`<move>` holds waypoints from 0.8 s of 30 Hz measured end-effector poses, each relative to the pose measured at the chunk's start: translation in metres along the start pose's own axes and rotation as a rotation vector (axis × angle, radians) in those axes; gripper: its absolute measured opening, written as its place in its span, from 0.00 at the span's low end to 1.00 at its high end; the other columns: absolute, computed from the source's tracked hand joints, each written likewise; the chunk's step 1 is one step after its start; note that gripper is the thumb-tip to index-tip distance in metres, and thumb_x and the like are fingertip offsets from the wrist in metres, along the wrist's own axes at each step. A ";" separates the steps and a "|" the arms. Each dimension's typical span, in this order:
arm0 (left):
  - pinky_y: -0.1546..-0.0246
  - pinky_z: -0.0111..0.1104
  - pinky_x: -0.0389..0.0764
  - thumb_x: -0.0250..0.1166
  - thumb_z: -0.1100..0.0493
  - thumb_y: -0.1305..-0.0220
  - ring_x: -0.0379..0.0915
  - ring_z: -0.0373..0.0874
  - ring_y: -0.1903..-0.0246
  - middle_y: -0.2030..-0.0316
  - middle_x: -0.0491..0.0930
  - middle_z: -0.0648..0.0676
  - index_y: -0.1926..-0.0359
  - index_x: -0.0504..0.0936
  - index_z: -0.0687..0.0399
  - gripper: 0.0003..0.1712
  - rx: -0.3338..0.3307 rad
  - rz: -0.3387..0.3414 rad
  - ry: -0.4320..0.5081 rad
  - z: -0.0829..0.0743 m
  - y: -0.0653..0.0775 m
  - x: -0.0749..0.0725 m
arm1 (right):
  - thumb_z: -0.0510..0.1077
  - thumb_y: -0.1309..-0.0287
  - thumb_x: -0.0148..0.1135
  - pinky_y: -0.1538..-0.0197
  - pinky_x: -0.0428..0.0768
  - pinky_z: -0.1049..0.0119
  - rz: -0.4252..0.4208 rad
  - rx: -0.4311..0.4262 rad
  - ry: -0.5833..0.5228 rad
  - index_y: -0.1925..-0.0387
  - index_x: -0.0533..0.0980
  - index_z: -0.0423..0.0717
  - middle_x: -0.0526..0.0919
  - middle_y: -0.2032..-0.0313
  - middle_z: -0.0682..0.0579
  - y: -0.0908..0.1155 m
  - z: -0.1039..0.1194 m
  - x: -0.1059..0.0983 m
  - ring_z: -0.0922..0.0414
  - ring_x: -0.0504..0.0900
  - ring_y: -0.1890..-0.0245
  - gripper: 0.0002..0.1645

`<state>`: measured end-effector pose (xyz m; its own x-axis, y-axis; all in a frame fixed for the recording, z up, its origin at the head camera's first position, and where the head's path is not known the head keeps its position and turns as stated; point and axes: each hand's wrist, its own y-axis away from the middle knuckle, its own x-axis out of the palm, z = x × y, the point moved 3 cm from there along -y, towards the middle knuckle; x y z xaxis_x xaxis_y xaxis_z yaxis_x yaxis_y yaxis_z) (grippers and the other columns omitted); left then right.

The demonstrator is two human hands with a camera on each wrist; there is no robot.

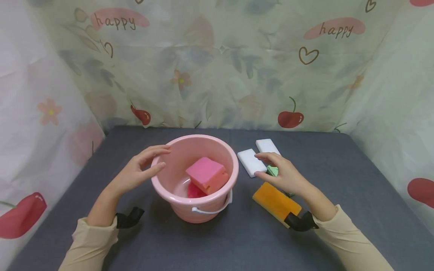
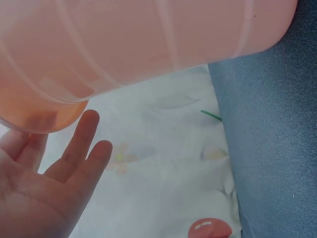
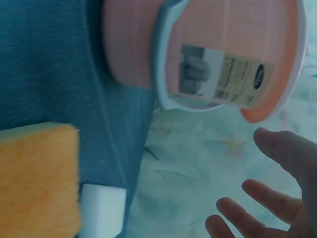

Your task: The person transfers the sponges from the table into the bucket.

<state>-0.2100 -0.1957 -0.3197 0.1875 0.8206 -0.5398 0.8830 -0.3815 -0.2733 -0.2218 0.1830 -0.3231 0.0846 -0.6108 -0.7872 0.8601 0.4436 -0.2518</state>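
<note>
A pink bucket (image 1: 183,210) stands upright with its pale handle hanging at the front. Inside it, a pink and orange sponge block (image 1: 205,171) lies tilted over a red piece (image 1: 194,191). At the bucket's left rim is my left hand (image 1: 140,169), fingers spread and loosely bent, holding nothing; whether the fingertips touch the rim I cannot tell. My right hand (image 1: 288,175) hovers right of the bucket with thumb and fingers apart, nothing between them. Near it lie two white sponge blocks (image 1: 251,162), a partly hidden green piece (image 1: 272,170) and an orange sponge (image 1: 276,201).
A dark cloth (image 1: 230,248) covers the table. Patterned curtains (image 1: 220,75) hang behind it and at both sides. Black straps (image 1: 130,218) sit at both wrists. A label (image 3: 223,74) shows on the bucket's wall in the right wrist view.
</note>
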 end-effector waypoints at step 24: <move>0.49 0.20 0.71 0.59 0.61 0.37 0.62 0.35 0.41 0.37 0.66 0.55 0.41 0.72 0.56 0.22 0.005 -0.001 -0.003 0.000 0.000 0.000 | 0.55 0.53 0.70 0.39 0.66 0.43 0.308 0.074 -0.037 0.34 0.56 0.33 0.63 0.37 0.33 0.030 -0.051 0.026 0.38 0.66 0.39 0.53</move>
<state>-0.2096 -0.1955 -0.3196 0.1857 0.8195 -0.5422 0.8808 -0.3834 -0.2778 -0.2196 0.2140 -0.3797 0.3634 -0.4791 -0.7990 0.8256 0.5630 0.0379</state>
